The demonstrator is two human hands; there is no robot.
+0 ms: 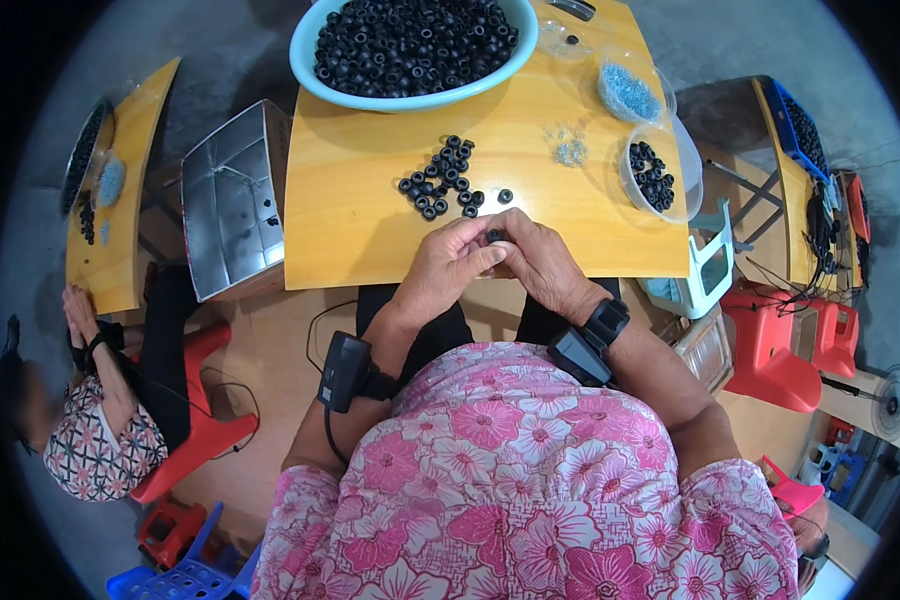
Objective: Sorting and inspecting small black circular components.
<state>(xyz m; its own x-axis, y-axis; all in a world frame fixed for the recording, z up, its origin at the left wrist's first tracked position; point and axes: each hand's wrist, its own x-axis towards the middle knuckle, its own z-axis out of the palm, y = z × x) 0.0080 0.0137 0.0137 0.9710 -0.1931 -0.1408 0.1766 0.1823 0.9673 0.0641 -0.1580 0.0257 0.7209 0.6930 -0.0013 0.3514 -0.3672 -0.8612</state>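
At the table's near edge, my left hand (444,262) and my right hand (542,262) meet, fingers closed together. Between their fingertips they pinch a small black ring-shaped piece (494,236); part of it is covered by the fingers. Just beyond my hands lies a single black ring (505,196), and a loose cluster of similar rings (450,175) spreads to the left of it. Tiny clear-blue pieces (569,148) are scattered on the tabletop to the right. A round clear tub (630,176) with several black rings stands farther right.
A light-blue basin (410,103) heaped with black rings stands at the table's far side. A clear tub of small blue pieces (630,92) is at the far right. Left of the table is an open silver-lined box (232,200). Another person (110,420) sits at left.
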